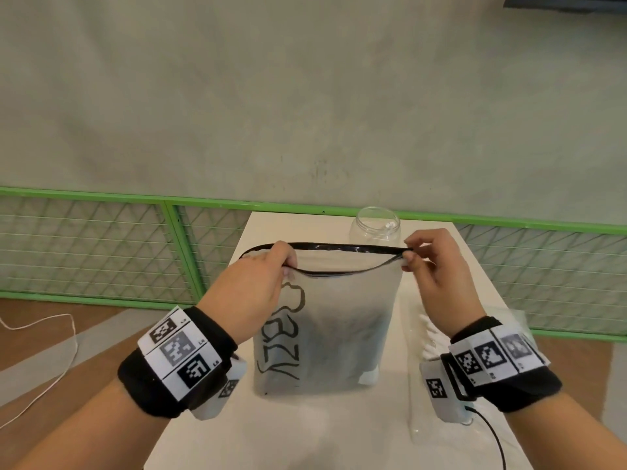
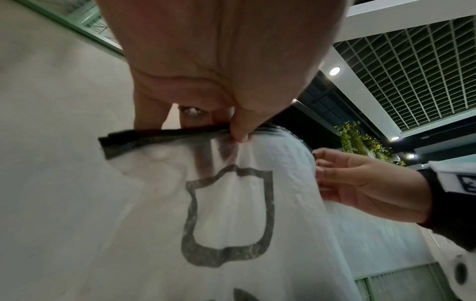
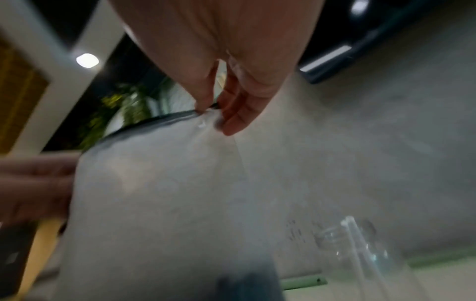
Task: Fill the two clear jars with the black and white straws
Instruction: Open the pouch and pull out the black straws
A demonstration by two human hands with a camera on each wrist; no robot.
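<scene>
Step in hand looks like opening the bag to get at the straws; nothing is in a jar yet. Nearest, a frosted translucent plastic zip bag with a black zip strip and black marker writing (image 1: 325, 327) stands upright at the middle of the white table (image 1: 298, 435), toward its near edge. The left hand (image 1: 258, 283) pinches the near lip of the black strip at the bag's left top corner, thumb and fingers curled on it. The right hand (image 1: 431, 266) pinches the strip at the right top corner with fingertips. The mouth is parted, near lip sagging away from the far lip. A dark mass low inside the bag is probably the black straws, but the frosted plastic blurs it; white straws cannot be made out. Behind the bag, at the table's far edge toward the right corner, stands one clear plastic round jar with no lid (image 1: 375, 225), apparently empty; the second jar is not in view. Next move: spread the mouth wider, free one hand, then reach in for a bundle of straws.
</scene>
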